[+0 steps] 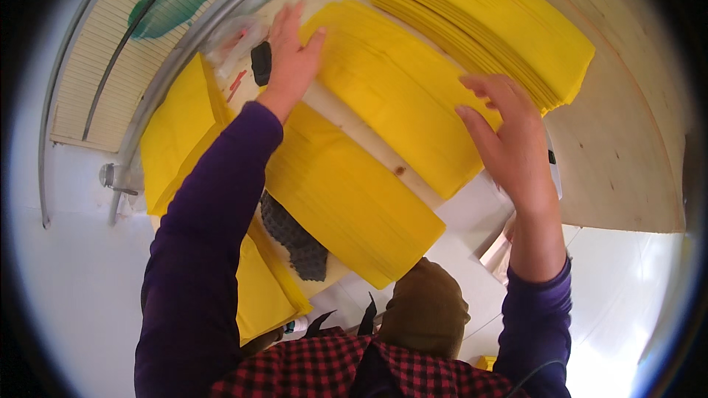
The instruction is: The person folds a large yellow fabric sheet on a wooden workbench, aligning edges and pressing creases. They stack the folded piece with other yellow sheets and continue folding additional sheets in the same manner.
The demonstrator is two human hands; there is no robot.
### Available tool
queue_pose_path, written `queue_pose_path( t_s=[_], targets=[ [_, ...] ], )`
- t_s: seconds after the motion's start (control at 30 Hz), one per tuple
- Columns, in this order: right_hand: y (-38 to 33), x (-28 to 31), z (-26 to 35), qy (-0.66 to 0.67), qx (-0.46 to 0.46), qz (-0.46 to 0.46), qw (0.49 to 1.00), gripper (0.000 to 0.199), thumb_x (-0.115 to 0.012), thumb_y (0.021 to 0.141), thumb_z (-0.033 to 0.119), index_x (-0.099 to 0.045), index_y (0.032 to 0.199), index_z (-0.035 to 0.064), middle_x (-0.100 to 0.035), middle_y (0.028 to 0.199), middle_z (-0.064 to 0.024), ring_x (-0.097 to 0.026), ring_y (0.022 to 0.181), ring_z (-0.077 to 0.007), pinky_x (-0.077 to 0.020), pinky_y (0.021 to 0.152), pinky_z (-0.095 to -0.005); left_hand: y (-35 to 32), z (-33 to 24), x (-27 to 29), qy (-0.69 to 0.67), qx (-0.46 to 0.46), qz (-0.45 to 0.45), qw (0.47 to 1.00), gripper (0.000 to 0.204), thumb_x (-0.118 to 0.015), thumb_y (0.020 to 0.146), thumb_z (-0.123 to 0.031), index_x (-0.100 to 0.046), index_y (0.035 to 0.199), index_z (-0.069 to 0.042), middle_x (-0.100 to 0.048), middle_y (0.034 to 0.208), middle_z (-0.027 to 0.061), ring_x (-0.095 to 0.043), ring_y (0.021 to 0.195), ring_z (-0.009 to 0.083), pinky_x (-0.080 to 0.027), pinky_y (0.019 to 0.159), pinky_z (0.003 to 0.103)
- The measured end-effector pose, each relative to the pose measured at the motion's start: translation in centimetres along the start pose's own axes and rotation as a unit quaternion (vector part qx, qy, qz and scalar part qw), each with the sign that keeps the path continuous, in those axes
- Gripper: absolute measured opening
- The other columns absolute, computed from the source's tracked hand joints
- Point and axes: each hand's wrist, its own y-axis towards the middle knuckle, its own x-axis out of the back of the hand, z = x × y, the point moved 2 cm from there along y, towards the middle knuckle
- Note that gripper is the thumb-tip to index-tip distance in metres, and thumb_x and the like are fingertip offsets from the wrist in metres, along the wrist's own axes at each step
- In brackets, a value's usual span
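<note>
A flat yellow cloth-like piece (pixel 398 92) lies slantwise across the middle of the wooden board. At its far left end is my left hand (pixel 293 59), fingers spread, the thumb over its edge. By its right end my right hand (pixel 509 136) is open too, thumb and fingers apart, with nothing between them. Whether either hand touches the piece I cannot tell. Nearer to me, a stack of folded yellow pieces (pixel 354 199) lies alongside, parted from it by a strip of bare wood. Beyond both rests a thicker, fanned yellow stack (pixel 479 22).
More yellow pieces (pixel 181 132) sit at the left, and others (pixel 265 291) near my left arm. Dark grey textured material (pixel 293 239) shows under the near stack. A small black object (pixel 261 64) and a red one (pixel 237 84) lie by my left wrist. Metal tubing (pixel 158 88) runs along the left.
</note>
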Motion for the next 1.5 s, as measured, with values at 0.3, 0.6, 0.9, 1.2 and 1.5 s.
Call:
queue_pose_path(
  t_s=[0.3, 0.6, 0.9, 1.2, 1.5],
  targets=[
    [9.7, -7.0, -3.3, -0.107, -0.029, 0.192, 0.975, 0.044, -0.061, 0.085, 0.023, -0.056, 0.119, -0.0036, -0.06, 0.115, -0.0239, -0.055, 0.11, -0.0385, -0.0431, 0.094, -0.0427, -3.5, -1.8, -2.2, -0.466, 0.408, -0.118, 0.776, 0.087, -0.062, 0.082, -0.003, -0.006, 0.148, -0.002, -0.045, 0.13, 0.0163, -0.05, 0.111, 0.0264, -0.047, 0.087, 0.038],
    [12.9, -9.7, -4.4, -0.153, -0.079, 0.191, 0.966, 0.034, -0.066, 0.08, 0.022, -0.061, 0.106, 0.0023, -0.064, 0.107, -0.0192, -0.06, 0.102, -0.0368, -0.0476, 0.085, -0.0425, -2.4, -1.2, -5.3, -0.356, 0.389, -0.152, 0.836, 0.086, -0.059, 0.077, -0.001, -0.011, 0.149, -0.003, -0.037, 0.14, 0.0201, -0.043, 0.125, 0.0314, -0.037, 0.103, 0.038],
    [12.7, -10.6, -3.4, -0.233, -0.049, 0.162, 0.958, 0.025, -0.064, 0.081, 0.021, -0.063, 0.1, 0.0048, -0.066, 0.1, -0.0169, -0.062, 0.099, -0.0337, -0.0499, 0.084, -0.0441, -1.4, -3.7, -2.8, 0.139, -0.017, 0.105, 0.985, 0.046, -0.058, 0.086, -0.024, -0.052, 0.128, -0.006, -0.045, 0.139, 0.0187, -0.037, 0.132, 0.0367, -0.026, 0.109, 0.054],
    [12.7, -10.6, -2.4, -0.33, -0.003, 0.219, 0.918, 0.014, -0.056, 0.085, 0.011, -0.065, 0.095, 0.0069, -0.068, 0.096, -0.0145, -0.066, 0.092, -0.0314, -0.0537, 0.077, -0.0409, -2.6, -5.1, -3.7, 0.101, -0.038, 0.219, 0.97, 0.038, -0.049, 0.094, -0.027, -0.054, 0.125, -0.006, -0.05, 0.133, 0.0178, -0.043, 0.127, 0.0344, -0.03, 0.107, 0.052],
    [13.0, -10.4, -2.4, -0.323, -0.046, 0.215, 0.921, 0.02, -0.055, 0.086, 0.009, -0.068, 0.1, 0.0073, -0.068, 0.102, -0.0158, -0.067, 0.096, -0.0308, -0.0543, 0.079, -0.04, -3.2, -4.6, -4.4, 0.087, -0.039, 0.192, 0.977, 0.037, -0.052, 0.091, -0.025, -0.055, 0.122, -0.006, -0.051, 0.131, 0.0172, -0.042, 0.127, 0.0354, -0.03, 0.106, 0.053]
  ],
)
